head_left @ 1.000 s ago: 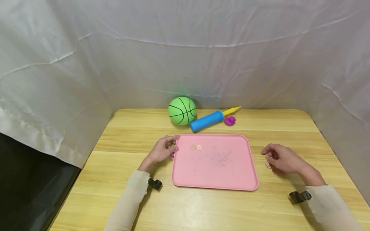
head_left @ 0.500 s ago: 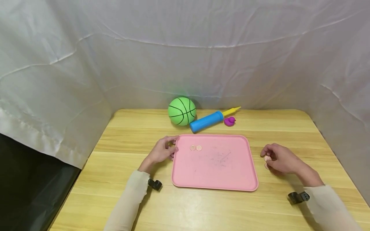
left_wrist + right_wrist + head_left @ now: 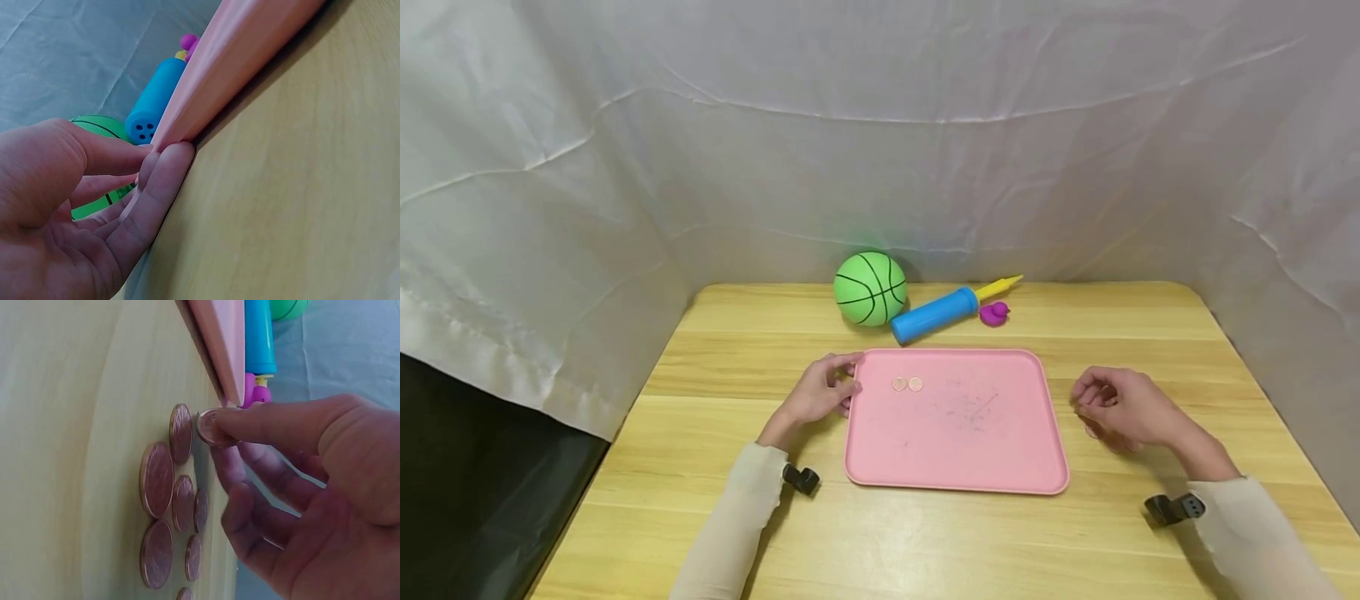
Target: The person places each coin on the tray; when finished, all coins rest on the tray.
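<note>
A pink tray lies on the wooden table. Its left rim is between the thumb and fingers of my left hand; in the left wrist view the thumb is on the rim's upper side and the fingers are beneath. Two copper coins lie side by side near the tray's upper left, a left one and a right one. Right of the tray, my right hand pinches a copper coin by thumb and fingertips. Several more coins lie on the table under that hand, mostly hidden in the head view.
Behind the tray are a green ball with black lines, a blue hand pump with a yellow nozzle, and a purple toy duck. A pale curtain hangs around the table's back and sides.
My right hand has picked a coin up between thumb and fingertips and shifted slightly left, toward the tray. The left hand, the tray and its two coins have stayed in place.
</note>
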A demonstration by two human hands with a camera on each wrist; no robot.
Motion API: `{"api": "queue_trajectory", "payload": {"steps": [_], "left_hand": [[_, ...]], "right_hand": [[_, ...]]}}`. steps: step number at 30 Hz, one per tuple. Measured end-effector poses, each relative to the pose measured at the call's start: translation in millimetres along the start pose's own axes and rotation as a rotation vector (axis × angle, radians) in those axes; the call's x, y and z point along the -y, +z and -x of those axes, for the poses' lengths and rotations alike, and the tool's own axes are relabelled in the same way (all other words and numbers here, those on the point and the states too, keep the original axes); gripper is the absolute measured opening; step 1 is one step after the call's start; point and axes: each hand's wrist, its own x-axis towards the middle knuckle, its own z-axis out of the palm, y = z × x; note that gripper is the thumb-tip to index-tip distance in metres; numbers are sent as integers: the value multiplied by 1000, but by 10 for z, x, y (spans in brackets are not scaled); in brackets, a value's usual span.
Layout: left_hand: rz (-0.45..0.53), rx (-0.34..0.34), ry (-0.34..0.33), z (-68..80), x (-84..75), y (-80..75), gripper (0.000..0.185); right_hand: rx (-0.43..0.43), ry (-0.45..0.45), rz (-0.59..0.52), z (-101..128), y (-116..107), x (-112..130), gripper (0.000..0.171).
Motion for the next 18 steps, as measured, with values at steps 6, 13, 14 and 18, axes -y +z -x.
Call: {"api": "queue_trajectory", "payload": {"steps": [6,13,14,18], "left_hand": [[-6,-3,1,-11,8,-1,56],[16,-2,-9,-5,-17,2,55],[17,-2,-8,-4,-15,0,55],[23,0,-11,0,-3,-5,50]], "right_hand": [[-1,42,-12,-5,-28,32,14],[-32,21,31,-25,21,54,18],[-36,15,36,-33,28,65,18],[-42,7,36,-75,60,113,20]]}}
